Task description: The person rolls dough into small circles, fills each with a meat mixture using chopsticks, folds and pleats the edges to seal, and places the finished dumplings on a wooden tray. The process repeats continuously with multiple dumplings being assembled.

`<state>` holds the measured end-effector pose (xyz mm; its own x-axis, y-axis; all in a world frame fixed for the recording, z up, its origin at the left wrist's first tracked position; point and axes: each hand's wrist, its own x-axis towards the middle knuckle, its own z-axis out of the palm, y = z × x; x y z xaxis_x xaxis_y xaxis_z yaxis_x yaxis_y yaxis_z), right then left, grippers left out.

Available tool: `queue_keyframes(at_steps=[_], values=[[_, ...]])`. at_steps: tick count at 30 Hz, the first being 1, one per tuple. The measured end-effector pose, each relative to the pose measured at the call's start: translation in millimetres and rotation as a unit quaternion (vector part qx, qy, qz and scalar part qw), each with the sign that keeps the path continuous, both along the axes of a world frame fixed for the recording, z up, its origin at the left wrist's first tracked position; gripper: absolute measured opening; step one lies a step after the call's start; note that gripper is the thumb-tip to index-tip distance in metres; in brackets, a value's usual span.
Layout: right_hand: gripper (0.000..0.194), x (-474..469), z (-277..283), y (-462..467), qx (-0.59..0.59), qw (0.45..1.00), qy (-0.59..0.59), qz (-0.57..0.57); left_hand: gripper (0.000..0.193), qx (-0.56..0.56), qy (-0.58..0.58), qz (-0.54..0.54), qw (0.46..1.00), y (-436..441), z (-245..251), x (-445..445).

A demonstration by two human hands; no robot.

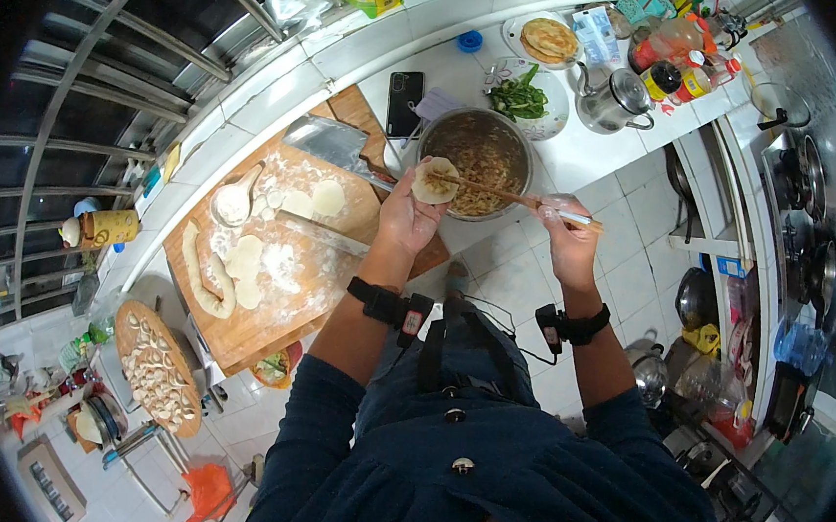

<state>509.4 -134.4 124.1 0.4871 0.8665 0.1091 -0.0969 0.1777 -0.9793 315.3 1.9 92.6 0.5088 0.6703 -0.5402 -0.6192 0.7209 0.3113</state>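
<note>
On the palm and fingers of my left hand lies a round dough wrapper with a little filling on it. Chopsticks are gripped in my right hand, their tips at the filling on the wrapper. Just beyond both hands stands a metal pot with minced filling inside. On the floured wooden board to the left lie more round wrappers, a bent dough rope, a rolling pin and a scoop of flour.
A cleaver lies at the board's back edge, near a black phone. Behind the pot are a plate of green vegetables, flatbreads, a metal kettle and several bottles. A round board of dumplings stands lower left.
</note>
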Motion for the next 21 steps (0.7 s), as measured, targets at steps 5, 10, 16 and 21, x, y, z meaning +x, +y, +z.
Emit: queue_keyframes(at_steps=[5, 10, 16, 21], values=[[0.009, -0.8, 0.1, 2.9, 0.034, 0.983, 0.179, -0.032, 0.036, -0.003, -0.004, 0.023, 1.000, 0.9, 2.3, -7.7], [0.010, -6.1, -3.5, 4.6, -0.008, 0.990, 0.138, -0.031, 0.036, -0.002, -0.018, 0.029, 0.999, 1.7, 2.5, -9.7], [0.010, -7.6, -5.2, 2.1, 0.019, 0.984, 0.173, -0.033, 0.035, -0.017, -0.037, 0.046, 0.998, 1.5, -0.4, -9.0], [0.011, -8.4, -3.1, 2.5, 0.024, 0.983, 0.180, -0.020, 0.033, -0.015, -0.058, 0.046, 0.997, 1.3, 0.3, -7.7]])
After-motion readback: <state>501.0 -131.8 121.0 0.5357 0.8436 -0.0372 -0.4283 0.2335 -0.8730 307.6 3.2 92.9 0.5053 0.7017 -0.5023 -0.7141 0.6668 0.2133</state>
